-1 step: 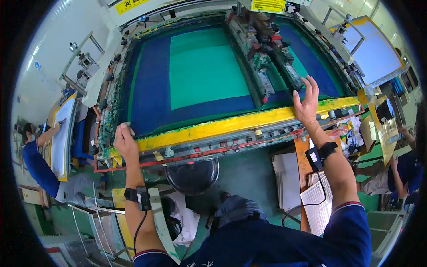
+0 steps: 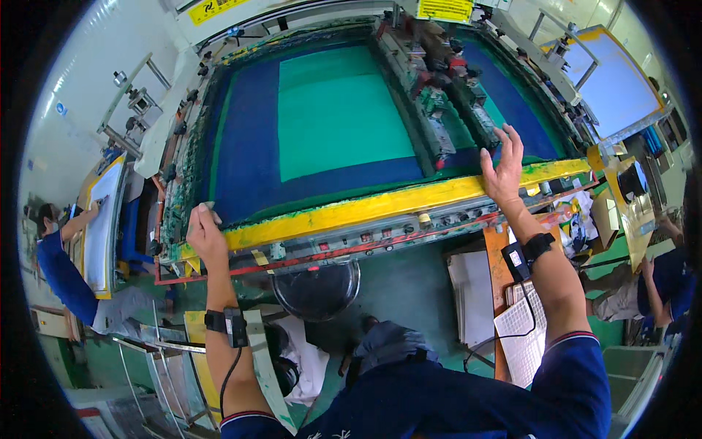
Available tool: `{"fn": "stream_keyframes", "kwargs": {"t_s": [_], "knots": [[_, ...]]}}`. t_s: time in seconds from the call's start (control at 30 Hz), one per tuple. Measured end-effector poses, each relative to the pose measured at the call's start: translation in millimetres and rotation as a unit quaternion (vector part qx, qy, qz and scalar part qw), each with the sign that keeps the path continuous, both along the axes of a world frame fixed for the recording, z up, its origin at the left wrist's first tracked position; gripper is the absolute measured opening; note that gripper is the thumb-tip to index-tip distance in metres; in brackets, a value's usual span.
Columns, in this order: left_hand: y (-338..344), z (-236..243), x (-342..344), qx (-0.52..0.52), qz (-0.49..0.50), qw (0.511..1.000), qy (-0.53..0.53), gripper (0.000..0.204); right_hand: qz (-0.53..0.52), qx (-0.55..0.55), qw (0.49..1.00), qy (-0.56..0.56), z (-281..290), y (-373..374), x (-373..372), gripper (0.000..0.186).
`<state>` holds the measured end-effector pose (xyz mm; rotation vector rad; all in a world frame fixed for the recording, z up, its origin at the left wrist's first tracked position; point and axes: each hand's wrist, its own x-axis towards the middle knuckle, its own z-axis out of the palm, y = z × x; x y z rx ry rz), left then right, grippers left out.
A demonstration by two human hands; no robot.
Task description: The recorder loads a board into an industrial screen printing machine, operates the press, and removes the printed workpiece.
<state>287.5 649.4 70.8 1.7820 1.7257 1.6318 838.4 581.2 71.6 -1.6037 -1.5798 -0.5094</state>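
A large screen printing frame (image 2: 365,213) with a yellow front bar spans the view before me. Its mesh (image 2: 340,113) is green in the middle with a dark blue border. My left hand (image 2: 208,233) is curled over the front left corner of the frame, its fingertips partly hidden. Toward the right end of the yellow bar lies my right hand (image 2: 503,172), open, with the thumb apart and the fingers stretched toward the mesh. Just beyond its fingertips stands an ink-stained squeegee carriage (image 2: 439,95) with two long bars across the screen.
Below the frame runs a control panel with a red rail (image 2: 344,256). A round black stool (image 2: 318,289) stands under it. To the right is a wooden table (image 2: 500,293) with a white grid (image 2: 523,336). Co-workers (image 2: 66,256) are at both sides.
The squeegee carriage has shifted slightly to the right across the screen. Both my hands have stayed in place.
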Motion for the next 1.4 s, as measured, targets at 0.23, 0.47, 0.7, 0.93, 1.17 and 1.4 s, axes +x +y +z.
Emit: {"fn": "stream_keyframes", "kwargs": {"t_s": [0.23,0.47,0.7,0.93,1.17,1.4], "knots": [[0,2,-1,-0.001,0.002,1.000,0.010,0.031,0.010,0.004,1.000,0.003,3,1,1,0.047],[1,0,-1,0.012,0.004,1.000,0.018,0.035,0.015,0.001,1.000,0.010,5,0,-3,0.042],[-2,2,-2,-0.003,0.001,1.000,-0.005,0.034,0.021,-0.003,1.000,0.014,5,0,-4,0.038],[2,-2,-1,0.013,-0.003,1.000,0.009,0.034,0.017,-0.002,1.000,0.005,6,-2,1,0.036],[4,-4,-4,-0.010,0.007,1.000,0.013,0.033,0.017,-0.005,1.000,0.007,3,1,0,0.037],[3,-8,0,0.020,0.015,0.999,0.035,0.031,0.006,0.002,1.000,0.002,4,-2,-2,0.042]]}}
